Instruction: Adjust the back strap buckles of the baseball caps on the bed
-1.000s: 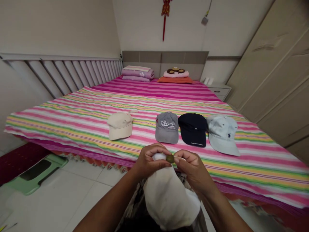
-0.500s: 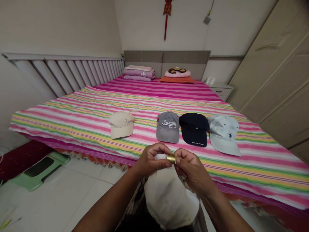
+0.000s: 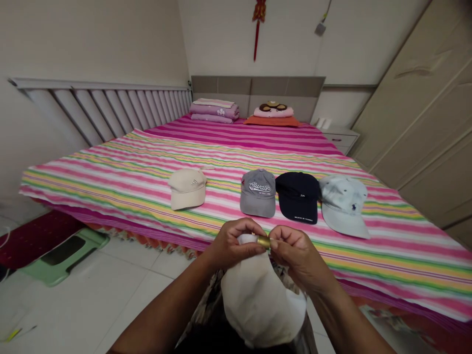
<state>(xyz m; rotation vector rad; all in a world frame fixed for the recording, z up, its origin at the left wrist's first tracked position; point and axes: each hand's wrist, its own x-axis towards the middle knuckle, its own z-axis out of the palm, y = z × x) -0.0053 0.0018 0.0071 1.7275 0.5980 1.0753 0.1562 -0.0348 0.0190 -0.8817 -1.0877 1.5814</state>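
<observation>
A white cap [image 3: 263, 300] rests over my lap, its back strap turned up toward me. On the strap sits a gold metal buckle [image 3: 263, 241]. My left hand [image 3: 239, 241] is closed, pinching the strap just left of the buckle. My right hand [image 3: 295, 248] is closed too, thumb and fingers pinched at the buckle's right end, where the strap's tip is hidden. Beyond my hands a grey cap [image 3: 258, 194], a navy cap [image 3: 298, 196] and a pale blue cap [image 3: 345, 206] lie in a row on the bed. A beige cap [image 3: 188, 189] lies apart to the left.
The bed's striped sheet [image 3: 121, 169] spreads in front of me. Folded purple bedding [image 3: 214, 112] and a pink-and-orange stack [image 3: 273, 118] lie by the headboard [image 3: 228, 86]. A green stool [image 3: 66, 258] stands on the tiled floor at left; a nightstand [image 3: 341, 137] is at far right.
The view has shifted slightly, so the scene sits a little further right. Both hands keep their pinch at the strap and buckle, with barely any finger movement.
</observation>
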